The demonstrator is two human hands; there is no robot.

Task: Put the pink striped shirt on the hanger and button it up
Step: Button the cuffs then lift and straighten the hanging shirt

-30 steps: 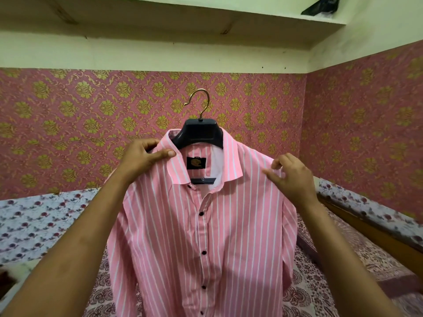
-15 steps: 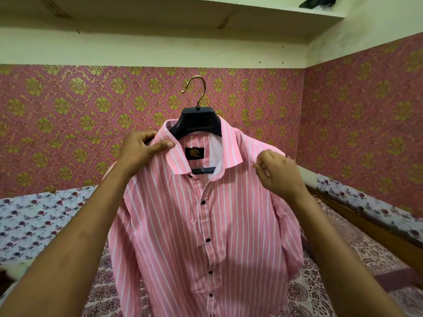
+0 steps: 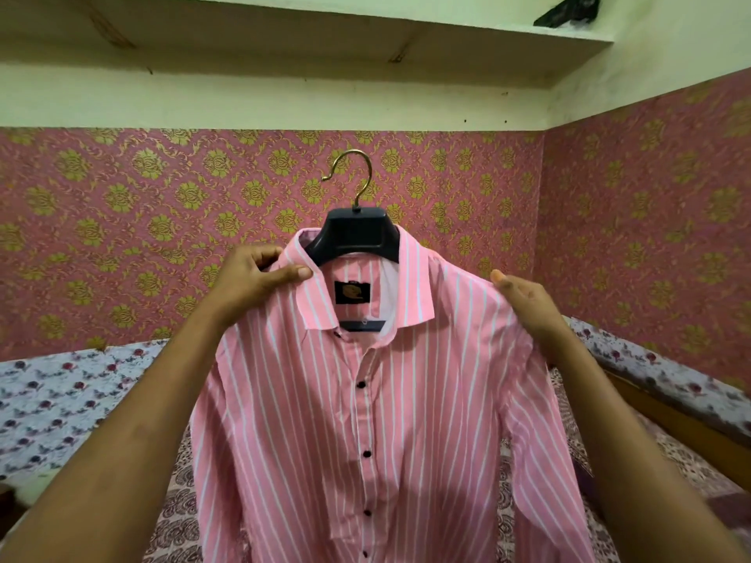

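The pink striped shirt (image 3: 406, 440) hangs on a dark hanger (image 3: 357, 233) with a brass hook (image 3: 357, 176), held up in front of me. Dark buttons run down the front and the placket looks closed below the open collar. My left hand (image 3: 252, 282) grips the left side of the collar, thumb pressed on its front. My right hand (image 3: 524, 302) holds the shirt's right shoulder, thumb pointing up and fingers curled at the fabric's edge. The hanger's arms are hidden inside the shirt.
A bed with a floral sheet (image 3: 61, 408) lies below and behind the shirt, with a wooden edge (image 3: 670, 416) at the right. Patterned pink walls close in the corner. A shelf (image 3: 284, 38) overhead carries a dark object (image 3: 569, 10).
My right hand has shifted from pinching the front of the right shoulder to holding its outer edge. The shirt hangs a little straighter. My left hand keeps its grip on the collar.
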